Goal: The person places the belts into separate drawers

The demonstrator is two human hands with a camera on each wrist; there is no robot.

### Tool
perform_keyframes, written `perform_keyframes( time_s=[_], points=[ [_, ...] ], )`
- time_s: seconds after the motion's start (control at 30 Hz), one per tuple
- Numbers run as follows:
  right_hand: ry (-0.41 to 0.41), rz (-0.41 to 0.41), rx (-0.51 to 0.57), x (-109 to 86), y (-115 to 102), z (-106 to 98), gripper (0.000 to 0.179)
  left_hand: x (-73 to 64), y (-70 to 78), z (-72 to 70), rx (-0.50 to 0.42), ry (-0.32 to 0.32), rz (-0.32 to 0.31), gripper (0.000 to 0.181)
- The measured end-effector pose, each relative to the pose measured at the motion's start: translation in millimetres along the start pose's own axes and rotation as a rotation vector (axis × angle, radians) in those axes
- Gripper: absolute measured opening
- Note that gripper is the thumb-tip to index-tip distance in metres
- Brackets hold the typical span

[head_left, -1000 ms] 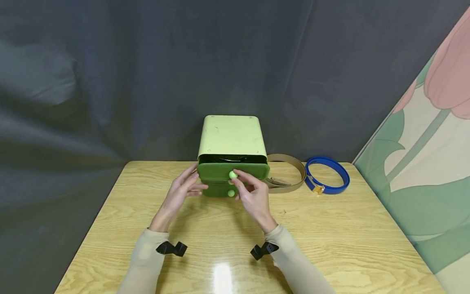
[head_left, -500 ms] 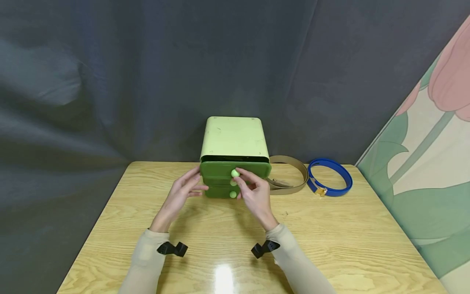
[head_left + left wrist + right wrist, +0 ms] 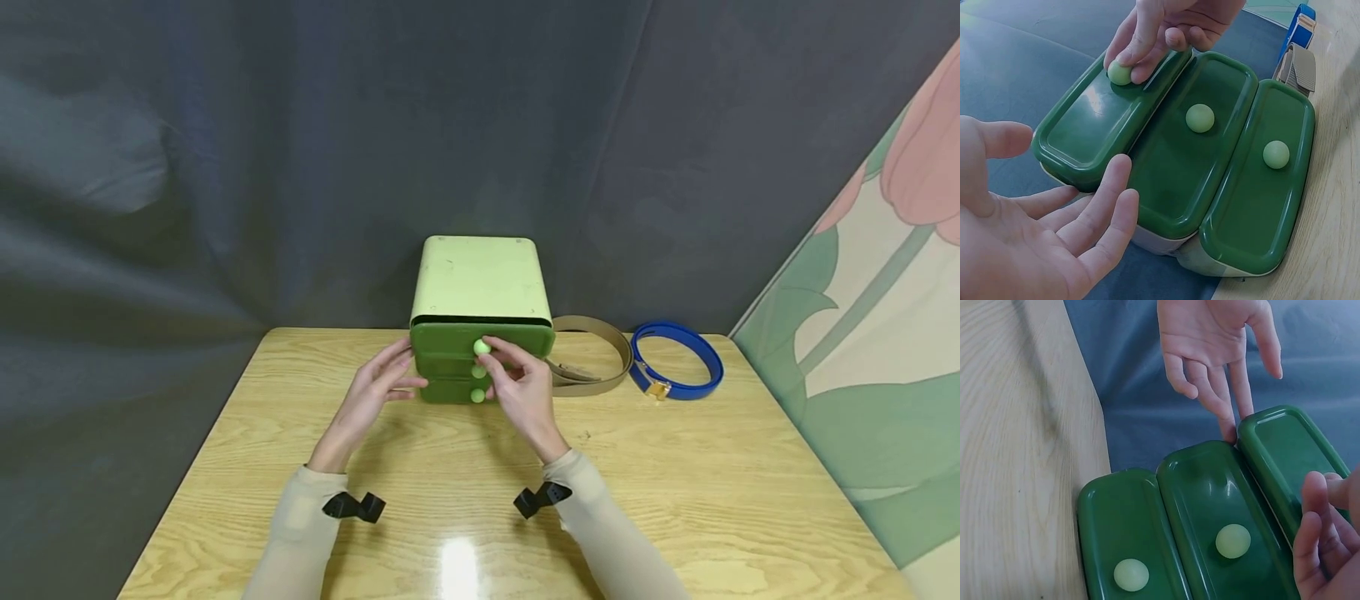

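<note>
A small drawer cabinet with a pale green shell stands at the back of the table. It has three dark green drawer fronts, each with a light green round knob. My right hand pinches the top knob between thumb and fingers. The top drawer sticks out slightly, with a thin dark gap under the shell's upper edge. The middle drawer and bottom drawer sit below it. With fingers spread, my left hand is at the cabinet's left side, fingertips right by the top drawer's edge.
A tan belt lies coiled beside the cabinet on the right. Farther right is a coiled blue belt with a gold buckle. A dark curtain hangs behind the wooden table.
The top drawer has slid inward, pushed by my right hand at its knob. The gap above it has narrowed, and the dark contents seen inside earlier are hidden. My left hand has stayed by the cabinet.
</note>
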State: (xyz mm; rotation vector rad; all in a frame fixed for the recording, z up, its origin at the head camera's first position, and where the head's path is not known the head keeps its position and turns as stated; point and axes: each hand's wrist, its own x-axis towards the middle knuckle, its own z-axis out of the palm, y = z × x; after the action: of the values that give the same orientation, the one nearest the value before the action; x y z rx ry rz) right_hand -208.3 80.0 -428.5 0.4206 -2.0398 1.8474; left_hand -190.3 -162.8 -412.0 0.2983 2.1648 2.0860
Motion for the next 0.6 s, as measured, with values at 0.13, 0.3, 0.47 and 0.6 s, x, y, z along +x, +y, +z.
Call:
perform_keyframes(
  time_s=[0.13,0.3,0.47,0.6],
  points=[
    [-0.002,0.01,0.001,2.4,-0.1,0.7,0.03,-0.4,0.6,0.0,0.003,-0.001,0.001,0.059],
    [0.005,0.016,-0.01,4.9,-0.2,1.7,0.03,-0.9,1.1,-0.5,0.013,-0.004,-0.004,0.059],
    [0.009,0.021,-0.022,7.7,1.6,2.6,0.031,-0.5,1.5,-0.2,0.021,-0.008,-0.009,0.059],
    [0.006,0.021,-0.028,10.2,3.1,2.9,0.031,-0.3,2.0,0.5,0.025,-0.01,-0.005,0.058]
  ],
)
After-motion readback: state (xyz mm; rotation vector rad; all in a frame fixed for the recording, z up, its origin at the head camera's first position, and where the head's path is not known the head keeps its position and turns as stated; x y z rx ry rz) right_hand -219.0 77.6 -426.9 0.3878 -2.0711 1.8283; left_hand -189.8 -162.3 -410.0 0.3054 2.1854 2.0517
